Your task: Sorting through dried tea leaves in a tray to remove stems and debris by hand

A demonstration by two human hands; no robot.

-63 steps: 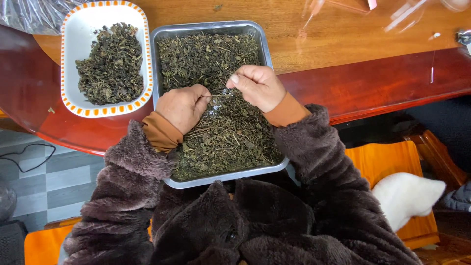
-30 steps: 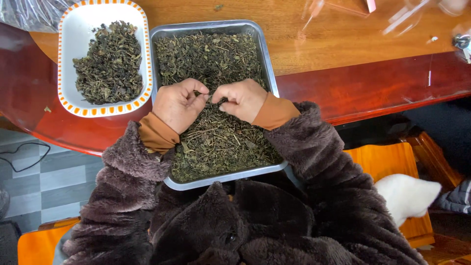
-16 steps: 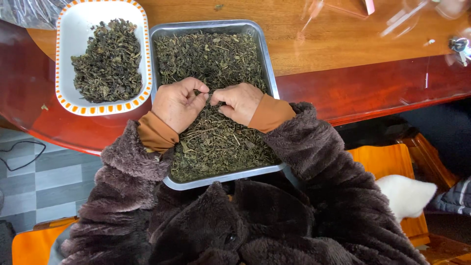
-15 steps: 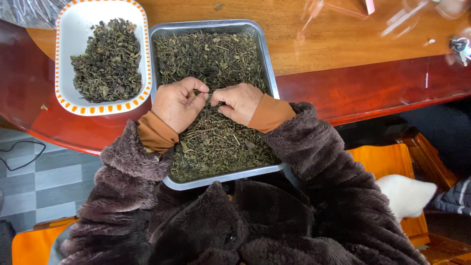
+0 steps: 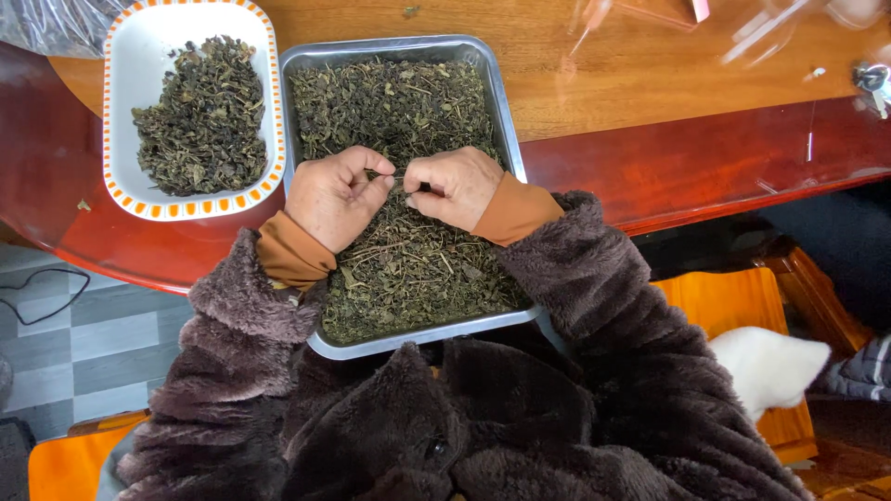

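A rectangular metal tray (image 5: 497, 79) filled with dried green-brown leaves and stems (image 5: 399, 102) sits in front of me on the table. Over its middle, my left hand (image 5: 332, 197) and my right hand (image 5: 455, 186) are close together, fingers curled. Between their fingertips they pinch a thin stem (image 5: 397, 176), each hand on one end. To the left stands a white dish with an orange-patterned rim (image 5: 121, 111), holding a heap of darker dried leaves (image 5: 200, 116).
The table has a light wooden top (image 5: 631, 65) and a glossy red-brown edge (image 5: 705, 158). Clear plastic (image 5: 56, 23) lies at the back left. An orange wooden seat (image 5: 733, 306) and a white furry thing (image 5: 770, 366) are at my right; grey floor tiles at left.
Both hands have come down from above the tray and drawn together over the leaves. In the last half second they have moved slightly apart, pinching the stem.
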